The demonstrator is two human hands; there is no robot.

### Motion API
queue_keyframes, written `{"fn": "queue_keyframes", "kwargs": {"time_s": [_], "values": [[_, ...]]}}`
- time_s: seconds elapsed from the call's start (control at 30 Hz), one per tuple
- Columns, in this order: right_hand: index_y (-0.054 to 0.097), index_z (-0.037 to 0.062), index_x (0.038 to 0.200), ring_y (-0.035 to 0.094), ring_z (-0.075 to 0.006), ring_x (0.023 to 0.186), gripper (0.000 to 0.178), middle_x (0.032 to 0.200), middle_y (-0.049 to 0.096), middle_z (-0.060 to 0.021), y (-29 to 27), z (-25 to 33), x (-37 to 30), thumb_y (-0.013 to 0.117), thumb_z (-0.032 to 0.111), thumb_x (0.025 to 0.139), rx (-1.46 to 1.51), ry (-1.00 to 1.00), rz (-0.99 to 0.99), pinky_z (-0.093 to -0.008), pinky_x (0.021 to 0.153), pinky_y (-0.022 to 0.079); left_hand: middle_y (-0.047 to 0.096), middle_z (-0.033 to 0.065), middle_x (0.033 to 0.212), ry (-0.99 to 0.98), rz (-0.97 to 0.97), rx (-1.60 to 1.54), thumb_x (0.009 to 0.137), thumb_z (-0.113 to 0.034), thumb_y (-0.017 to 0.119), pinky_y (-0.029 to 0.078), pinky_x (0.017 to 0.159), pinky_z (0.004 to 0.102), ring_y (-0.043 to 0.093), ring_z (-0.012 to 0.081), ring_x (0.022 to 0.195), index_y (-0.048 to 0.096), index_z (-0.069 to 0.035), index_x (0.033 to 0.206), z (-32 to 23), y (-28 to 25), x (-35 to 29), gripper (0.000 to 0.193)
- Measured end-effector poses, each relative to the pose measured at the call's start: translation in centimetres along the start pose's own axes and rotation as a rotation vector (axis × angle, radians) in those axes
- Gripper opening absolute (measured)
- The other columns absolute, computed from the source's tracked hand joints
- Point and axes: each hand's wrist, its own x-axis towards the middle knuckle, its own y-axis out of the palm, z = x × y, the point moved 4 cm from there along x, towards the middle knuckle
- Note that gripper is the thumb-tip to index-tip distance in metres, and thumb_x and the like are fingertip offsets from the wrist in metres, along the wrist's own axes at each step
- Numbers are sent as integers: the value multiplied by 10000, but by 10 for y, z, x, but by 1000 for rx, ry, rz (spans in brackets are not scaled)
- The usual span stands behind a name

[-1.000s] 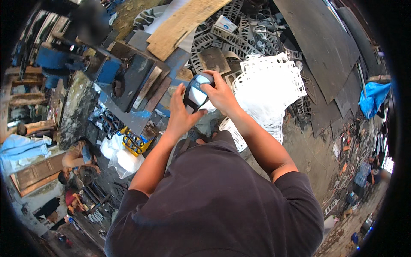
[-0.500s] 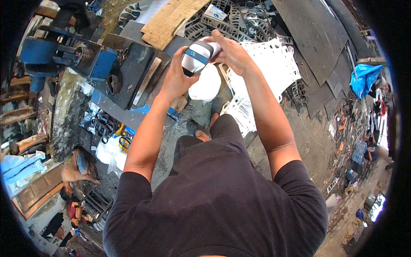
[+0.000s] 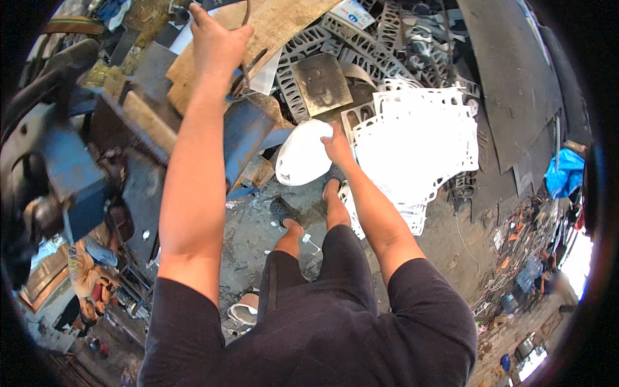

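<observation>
My left hand (image 3: 219, 48) reaches far forward above a tan board (image 3: 284, 26). Its thumb lies against a thin, brown, curved metal band (image 3: 245, 74) that looks like a cutting die; the palm side is hidden. Lower and to the right, my right hand (image 3: 337, 147) is at the edge of a rounded white sack (image 3: 300, 158), with fingers apart and no object seen in them. Beside that hand lies a pile of white sheets (image 3: 412, 155) with cut-out holes. Behind the sack a square, worn metal plate (image 3: 322, 85) rests on dark cut-out scraps.
Blue machinery (image 3: 74, 174) stands close on the left. Dark flat sheets (image 3: 509, 84) lean at the upper right, near a blue plastic bundle (image 3: 563, 173). A white and tan container (image 3: 245, 309) sits by my leg. Another person (image 3: 97, 267) is at the lower left.
My hands have separated. The left one has swung up and left with the banded die; the right has come down to the sack. The white material between them has left my hands.
</observation>
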Motion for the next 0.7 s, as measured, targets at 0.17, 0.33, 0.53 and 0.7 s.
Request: {"fn": "queue_keyframes", "kwargs": {"time_s": [0.17, 0.33, 0.53, 0.7], "values": [[433, -12, 1324, 534, -464, 1115, 566, 1202, 546, -278, 67, -76, 44, 664, 145, 832, -225, 82, -22, -505, 950, 455, 622, 290, 1195, -228, 111, 10, 678, -251, 805, 481, 984, 391, 601, 389, 1150, 512, 79, 1303, -26, 23, 17, 765], [435, 47, 1345, 484, -384, 1133, 642, 1279, 477, -203, 73, -85, 63, 734, 226, 806, -480, -6, -9, -468, 949, 435, 578, 288, 1267, 19, -154, 93, 723, -302, 806, 418, 1048, 418, 534, 400, 1224, 469, 79, 1364, -54, 29, -12, 819], [381, 153, 1410, 585, -361, 1058, 677, 1097, 581, -199, 66, -95, 118, 703, 229, 820, -407, 120, 272, -468, 894, 499, 652, 197, 1160, -490, 318, -342, 849, -202, 709, 493, 895, 393, 633, 332, 1025, 607, -9, 1213, -20, 135, -296, 424], [427, 104, 1354, 568, -395, 1134, 594, 1213, 569, -220, 40, -89, 133, 694, 208, 833, -387, -103, 193, -452, 924, 493, 372, 304, 1471, -878, 609, 277, 792, -422, 773, 299, 1139, 473, 388, 460, 1345, 307, 43, 1463, 182, 215, -459, 941]]}}
